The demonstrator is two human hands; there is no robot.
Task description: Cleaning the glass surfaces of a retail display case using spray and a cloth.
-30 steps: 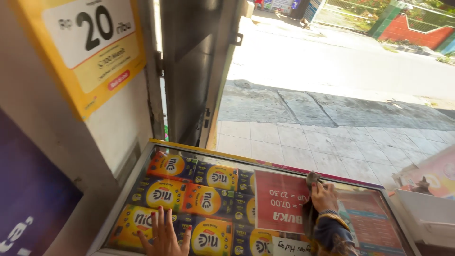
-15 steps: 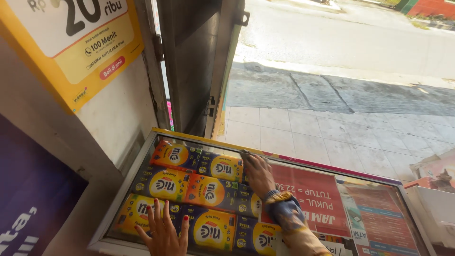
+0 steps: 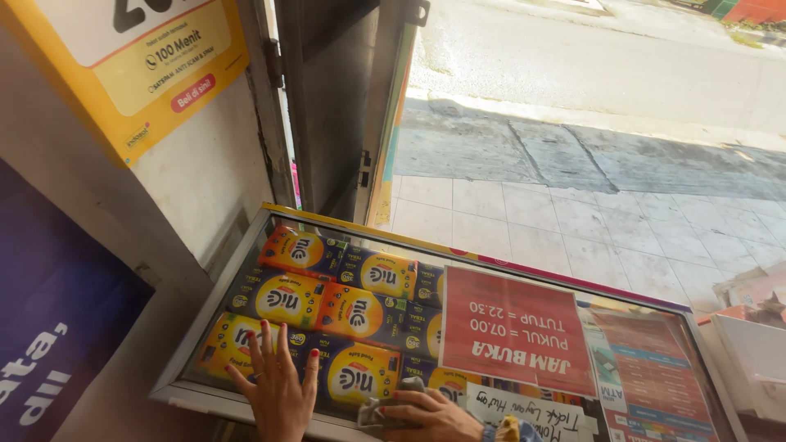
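Left hand (image 3: 278, 385) lies flat, fingers spread, palm down on the glass top (image 3: 409, 245) of a display case, near its front-left edge; right hand (image 3: 430, 413) is curled round a crumpled grey cloth (image 3: 385, 409), pressing it to the glass just right of the left hand; yellow-orange packs (image 3: 327, 303) show under the glass; red paper sign (image 3: 516, 331) w/ white print lies to the right; open doorway & paved ground (image 3: 573, 221) beyond.

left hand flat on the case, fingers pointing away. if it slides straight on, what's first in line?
Only more glass top; the left hand would reach the case's far yellow edge next, likely. Yellow packs lie under the glass.
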